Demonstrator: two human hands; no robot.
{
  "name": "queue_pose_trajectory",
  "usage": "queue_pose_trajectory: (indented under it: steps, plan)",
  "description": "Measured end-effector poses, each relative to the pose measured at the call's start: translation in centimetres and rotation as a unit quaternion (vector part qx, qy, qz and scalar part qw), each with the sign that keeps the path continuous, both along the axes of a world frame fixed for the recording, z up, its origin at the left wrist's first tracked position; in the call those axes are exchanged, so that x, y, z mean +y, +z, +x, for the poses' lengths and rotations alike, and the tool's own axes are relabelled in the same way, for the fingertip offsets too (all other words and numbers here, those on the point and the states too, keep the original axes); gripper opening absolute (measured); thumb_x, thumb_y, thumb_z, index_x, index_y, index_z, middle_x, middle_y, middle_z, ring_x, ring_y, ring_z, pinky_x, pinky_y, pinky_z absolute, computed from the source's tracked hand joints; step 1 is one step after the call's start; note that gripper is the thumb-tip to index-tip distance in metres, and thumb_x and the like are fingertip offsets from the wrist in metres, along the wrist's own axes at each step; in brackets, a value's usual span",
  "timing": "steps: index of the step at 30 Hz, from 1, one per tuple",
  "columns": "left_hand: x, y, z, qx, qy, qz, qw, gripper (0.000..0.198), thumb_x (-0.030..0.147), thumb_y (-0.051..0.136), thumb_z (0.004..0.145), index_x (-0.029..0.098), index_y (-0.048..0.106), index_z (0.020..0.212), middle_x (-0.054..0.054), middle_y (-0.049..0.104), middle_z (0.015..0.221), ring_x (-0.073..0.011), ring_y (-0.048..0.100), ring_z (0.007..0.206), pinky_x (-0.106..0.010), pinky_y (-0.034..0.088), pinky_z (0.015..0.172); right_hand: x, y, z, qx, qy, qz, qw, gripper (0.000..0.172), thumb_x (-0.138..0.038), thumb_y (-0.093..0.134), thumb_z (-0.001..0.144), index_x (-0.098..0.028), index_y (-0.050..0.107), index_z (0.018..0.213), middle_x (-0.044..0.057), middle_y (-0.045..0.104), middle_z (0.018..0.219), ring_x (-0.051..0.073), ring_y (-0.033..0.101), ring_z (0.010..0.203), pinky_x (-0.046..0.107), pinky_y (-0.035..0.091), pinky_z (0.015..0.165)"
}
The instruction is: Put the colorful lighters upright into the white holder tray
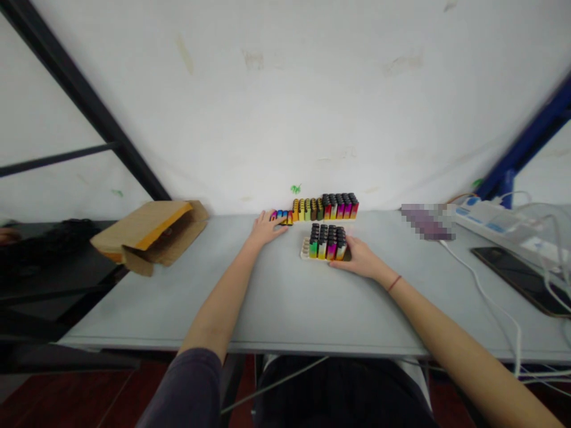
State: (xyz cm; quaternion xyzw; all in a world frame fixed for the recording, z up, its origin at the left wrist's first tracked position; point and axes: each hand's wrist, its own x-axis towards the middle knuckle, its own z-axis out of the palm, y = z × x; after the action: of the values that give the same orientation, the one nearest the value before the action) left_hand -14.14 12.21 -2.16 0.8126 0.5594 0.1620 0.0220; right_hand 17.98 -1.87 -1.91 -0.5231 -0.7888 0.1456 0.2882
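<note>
My left hand is curved round the left end of a row of colourful lighters near the wall, thumb and a finger across their front. Right beside these stand yellow and dark lighters, then black-topped red and purple lighters. Nearer to me is a pale tray with several upright black-topped lighters in green, yellow, purple and white; round holes show bare at its left end. My right hand grips this tray's right end, thumb along the front edge. Its other fingers are partly hidden behind the lighters.
An open cardboard box lies at the left of the grey table. On the right are a dark phone, a partly blurred purple object, a white power strip and trailing white cables. The wall closes the back.
</note>
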Motion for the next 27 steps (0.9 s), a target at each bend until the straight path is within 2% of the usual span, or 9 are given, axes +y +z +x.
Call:
queue_pose_trajectory:
  steps: [3, 6, 11, 14, 17, 22, 27]
  plan:
    - [0.1, 0.0, 1.3, 0.003, 0.020, -0.002, 1.000, 0.056, 0.055, 0.047, 0.096, 0.029, 0.057, 0.144, -0.012, 0.044, 0.155, -0.0346, 0.032, 0.147, -0.055, 0.023, 0.121, 0.0, 0.0, 0.0, -0.002, 0.004, 0.001, 1.000, 0.070, -0.055, 0.079, 0.074, -0.013, 0.058, 0.126, 0.019, 0.069, 0.118, 0.036, 0.066, 0.107, 0.050, 0.052, 0.093]
    - [0.5, 0.1, 1.9, -0.018, 0.008, 0.019, 1.000, 0.059, 0.052, 0.050, 0.095, 0.022, 0.054, 0.146, -0.015, 0.048, 0.151, -0.0313, 0.037, 0.144, -0.050, 0.023, 0.123, 0.0, 0.1, 0.0, -0.001, 0.005, -0.001, 1.000, 0.071, -0.054, 0.078, 0.075, -0.012, 0.057, 0.128, 0.020, 0.068, 0.121, 0.037, 0.065, 0.109, 0.051, 0.052, 0.094]
    - [-0.2, 0.8, -0.7, -0.032, 0.030, 0.044, 0.998, 0.074, 0.058, 0.065, 0.084, 0.021, 0.052, 0.146, -0.016, 0.044, 0.151, -0.0335, 0.040, 0.141, -0.046, 0.032, 0.119, 0.0, 0.0, 0.0, 0.004, 0.004, -0.004, 1.000, 0.071, -0.054, 0.079, 0.074, -0.012, 0.058, 0.127, 0.020, 0.069, 0.120, 0.038, 0.065, 0.109, 0.052, 0.052, 0.094]
    - [-1.2, 1.1, -2.4, -0.007, 0.050, 0.022, 0.998, 0.066, 0.059, 0.064, 0.083, 0.024, 0.060, 0.138, -0.013, 0.056, 0.135, -0.0323, 0.053, 0.127, -0.045, 0.041, 0.112, 0.0, -0.1, 0.0, 0.012, 0.008, 0.004, 1.000, 0.070, -0.054, 0.079, 0.074, -0.014, 0.058, 0.127, 0.019, 0.069, 0.120, 0.037, 0.065, 0.109, 0.052, 0.052, 0.095]
    - [-1.6, 1.1, -2.9, 0.013, 0.047, -0.002, 0.999, 0.061, 0.059, 0.056, 0.089, 0.022, 0.061, 0.136, -0.013, 0.062, 0.128, -0.0304, 0.057, 0.122, -0.041, 0.044, 0.108, 0.0, -0.1, 0.1, 0.014, 0.007, 0.009, 1.000, 0.071, -0.056, 0.079, 0.073, -0.015, 0.058, 0.127, 0.018, 0.070, 0.118, 0.038, 0.065, 0.110, 0.053, 0.052, 0.095]
    - [-1.4, 0.9, -2.1, 0.017, 0.064, -0.010, 0.998, 0.065, 0.060, 0.050, 0.092, 0.021, 0.055, 0.144, -0.015, 0.055, 0.146, -0.0331, 0.051, 0.134, -0.045, 0.039, 0.113, 0.0, -0.1, 0.1, 0.008, 0.005, -0.002, 1.000, 0.070, -0.056, 0.079, 0.074, -0.013, 0.058, 0.126, 0.020, 0.068, 0.121, 0.037, 0.066, 0.109, 0.052, 0.052, 0.094]
    - [-1.0, 0.7, -0.4, 0.002, 0.050, -0.012, 0.999, 0.082, 0.067, 0.058, 0.085, 0.026, 0.043, 0.154, -0.013, 0.029, 0.166, -0.0400, 0.025, 0.152, -0.052, 0.025, 0.121, -0.1, 0.0, 0.0, 0.011, 0.000, -0.001, 1.000, 0.070, -0.054, 0.079, 0.073, -0.013, 0.058, 0.125, 0.021, 0.068, 0.121, 0.037, 0.066, 0.108, 0.052, 0.052, 0.094]
